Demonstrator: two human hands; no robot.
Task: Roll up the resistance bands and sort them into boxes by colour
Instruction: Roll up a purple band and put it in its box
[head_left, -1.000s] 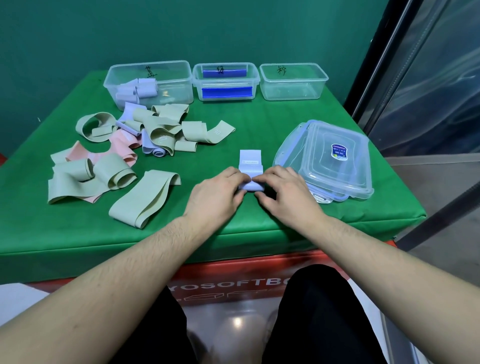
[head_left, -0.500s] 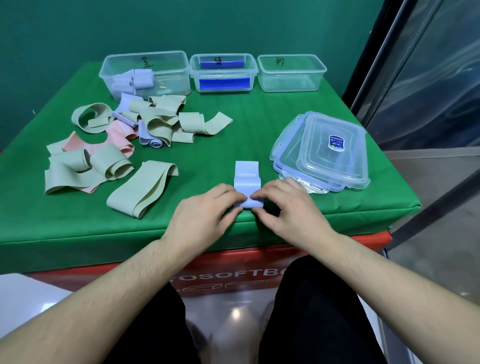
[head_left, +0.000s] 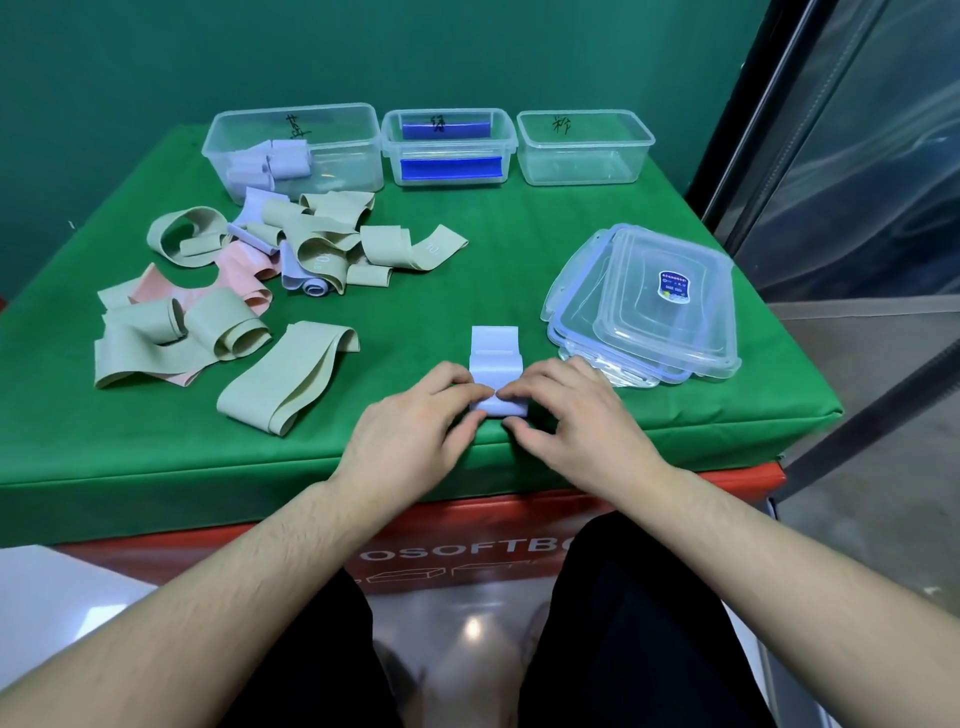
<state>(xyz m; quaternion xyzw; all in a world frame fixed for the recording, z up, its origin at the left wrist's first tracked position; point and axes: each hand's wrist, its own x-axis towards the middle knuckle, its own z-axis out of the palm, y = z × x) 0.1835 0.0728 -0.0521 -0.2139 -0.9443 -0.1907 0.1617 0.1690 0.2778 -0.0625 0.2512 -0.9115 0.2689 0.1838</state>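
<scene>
**Lavender band about half rolled at the near edge**

The green table (head_left: 519, 249) carries everything, and the lavender band (head_left: 493, 364) being worked lies at its near edge, just left of the stack of clear lids (head_left: 670, 312). Over the last second the flat tail stretching away from the hands has shortened a little while the roll under the fingers has thickened, so rolling is advancing, though it is not finished.

Far behind the band stand three boxes: the left box (head_left: 332, 156) with lavender rolls, the middle box (head_left: 447, 150), the right box (head_left: 587, 156). Left of the band lies the heap of loose bands (head_left: 234, 291), green, pink and lavender.

The left hand (head_left: 410, 431) and right hand (head_left: 576, 421) both pinch the roll's ends with curled fingertips.
</scene>
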